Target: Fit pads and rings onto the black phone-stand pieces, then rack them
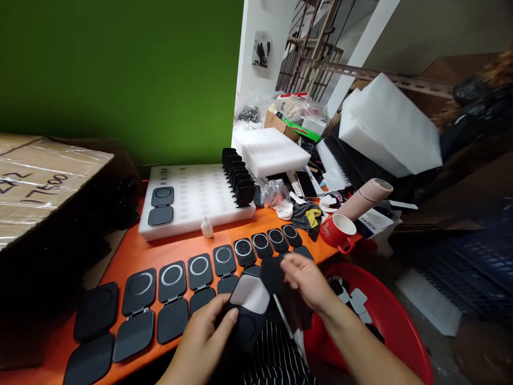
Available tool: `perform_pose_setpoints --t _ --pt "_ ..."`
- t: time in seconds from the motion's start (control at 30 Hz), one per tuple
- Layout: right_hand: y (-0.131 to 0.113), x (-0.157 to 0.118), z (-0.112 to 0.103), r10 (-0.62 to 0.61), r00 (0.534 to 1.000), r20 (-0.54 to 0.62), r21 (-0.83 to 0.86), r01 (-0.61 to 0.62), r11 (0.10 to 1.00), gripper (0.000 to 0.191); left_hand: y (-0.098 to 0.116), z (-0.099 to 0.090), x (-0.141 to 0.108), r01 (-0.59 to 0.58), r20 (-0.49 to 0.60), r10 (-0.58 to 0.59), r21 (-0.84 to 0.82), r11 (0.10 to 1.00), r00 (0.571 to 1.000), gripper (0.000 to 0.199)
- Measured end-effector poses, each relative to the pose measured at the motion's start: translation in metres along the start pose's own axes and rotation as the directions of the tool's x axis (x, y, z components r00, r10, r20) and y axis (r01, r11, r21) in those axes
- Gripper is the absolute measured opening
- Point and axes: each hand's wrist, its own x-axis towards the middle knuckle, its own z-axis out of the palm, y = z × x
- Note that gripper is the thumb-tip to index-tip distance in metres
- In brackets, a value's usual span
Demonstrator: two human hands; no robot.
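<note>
My left hand [206, 337] grips a black folding charger pad [247, 327] over my lap, its thumb on the edge. The upper panel [251, 294] of this pad looks light grey; the lower one is dark with a faint ring. A thin black square sheet [273, 275] is pinched in my right hand [308, 282], right beside the light panel; whether the two touch is unclear. Beyond my hands, a row of unfolded charger pads [172, 275] lies on the orange table [188, 239], most with a pale ring on the upper panel.
Behind the row is a white foam block [196, 214] bearing another pad and several upright black pieces [244, 192]. A small bottle [207, 229], red mug [336, 233] and pink flask [366, 198] stand nearby. A red basin [404, 334] holds scraps at right; a cardboard box [44, 182] is left.
</note>
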Motion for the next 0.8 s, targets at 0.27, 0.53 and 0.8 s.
perform_pose_setpoints --t 0.27,0.53,0.8 --pt "-0.013 0.021 -0.017 0.111 0.994 0.003 0.053 -0.111 0.992 0.043 0.005 0.019 0.027 -0.197 0.161 0.147 0.353 0.915 0.976 0.021" --pt "0.0 0.038 0.002 0.036 0.999 -0.024 -0.075 -0.038 0.997 0.045 -0.012 0.037 0.047 -0.358 0.157 0.324 0.481 0.8 0.933 0.014" --pt "0.02 0.045 0.006 0.049 0.998 0.042 -0.199 -0.04 0.979 0.038 -0.025 0.039 0.05 -0.363 0.149 0.34 0.549 0.753 0.929 0.013"
